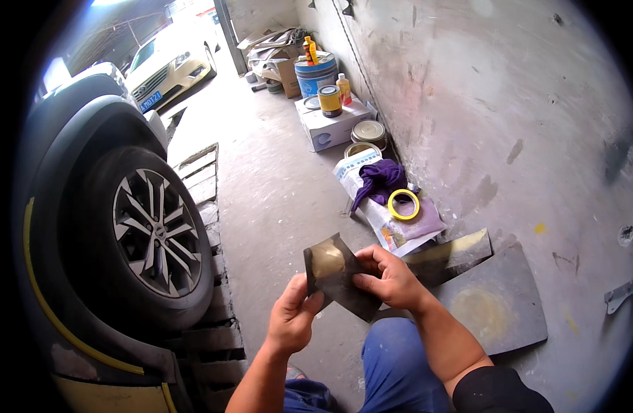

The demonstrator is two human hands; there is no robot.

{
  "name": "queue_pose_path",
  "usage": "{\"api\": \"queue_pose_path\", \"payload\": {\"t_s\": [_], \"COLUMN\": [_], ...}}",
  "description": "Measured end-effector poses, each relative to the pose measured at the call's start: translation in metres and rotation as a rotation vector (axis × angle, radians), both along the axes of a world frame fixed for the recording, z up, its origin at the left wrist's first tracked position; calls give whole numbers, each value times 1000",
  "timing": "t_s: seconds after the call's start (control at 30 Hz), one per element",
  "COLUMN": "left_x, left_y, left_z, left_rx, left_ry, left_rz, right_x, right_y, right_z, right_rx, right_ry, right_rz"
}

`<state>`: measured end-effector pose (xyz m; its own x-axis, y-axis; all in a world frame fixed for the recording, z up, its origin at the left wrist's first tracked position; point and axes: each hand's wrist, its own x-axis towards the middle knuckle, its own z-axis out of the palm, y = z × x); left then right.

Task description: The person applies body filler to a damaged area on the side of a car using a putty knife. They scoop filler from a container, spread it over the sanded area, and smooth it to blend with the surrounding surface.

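Note:
Between my two hands is a dark, creased sheet that looks like sandpaper point(340, 281), tilted above my knee, with a tan, dusty patch near its upper left corner. My left hand point(293, 315) pinches its left edge between thumb and fingers. Over on its right side, my right hand point(389, 277) grips it, thumb on the near face and fingers behind. The fingertips behind the sheet are hidden. Beyond my right hand, a roll of yellow tape point(404, 217) and a purple cloth point(380, 180) lie on a printed plastic bag point(420, 233).
At left stands a car with its wheel point(158, 227) close by and yellow tape point(76, 334) along the body edge. Flat dark panels point(530, 303) lean by the right wall. Farther off are cans point(369, 131), a white box point(330, 129), a blue drum point(315, 77) and a white car point(170, 58).

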<state>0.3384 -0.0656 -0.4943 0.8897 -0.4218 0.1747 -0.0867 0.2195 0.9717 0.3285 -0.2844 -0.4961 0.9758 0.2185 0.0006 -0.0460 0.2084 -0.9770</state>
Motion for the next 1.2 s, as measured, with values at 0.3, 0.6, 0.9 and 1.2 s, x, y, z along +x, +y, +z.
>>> {"api": "queue_pose_path", "payload": {"t_s": [0.3,0.6,0.9,1.2], "left_x": [18,18,12,12], "left_y": [19,31,21,9], "left_z": [-14,-11,-4,-19], "left_rx": [341,-136,-289,-59], "left_ry": [92,266,333,454], "left_rz": [54,-189,-301,-243], "right_x": [6,0,5,-14], "right_y": [-23,-11,-30,-25], "right_z": [52,57,-6,-4], "right_rx": [-30,-552,-773,199], "right_ry": [-303,-1007,-943,-231], "right_rz": [-141,7,116,-210]}}
